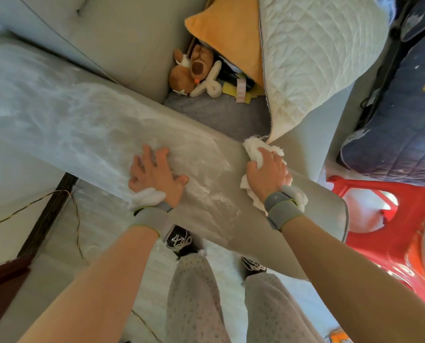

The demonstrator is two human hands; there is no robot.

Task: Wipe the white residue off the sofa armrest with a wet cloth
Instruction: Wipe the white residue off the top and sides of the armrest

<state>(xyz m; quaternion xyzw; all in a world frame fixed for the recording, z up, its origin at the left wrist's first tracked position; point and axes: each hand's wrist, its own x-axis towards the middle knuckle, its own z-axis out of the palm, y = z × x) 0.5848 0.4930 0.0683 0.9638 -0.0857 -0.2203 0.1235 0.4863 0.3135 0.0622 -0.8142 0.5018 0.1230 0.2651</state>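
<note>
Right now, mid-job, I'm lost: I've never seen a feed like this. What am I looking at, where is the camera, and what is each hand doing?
There is no machine here, only a person's two bare hands. The single picture comes from a wide-angle camera worn on the head, looking down past the arms, so the edges bend. The long grey surface crossing the middle is the sofa armrest, dusted with white residue. The right hand presses a crumpled white cloth onto the armrest near its far edge, its grip closed around the cloth. The left hand lies flat, fingers spread, on the armrest and holds nothing. Beyond, on the seat, sit a stuffed toy and an orange cushion. A red stool stands to the right.
</note>
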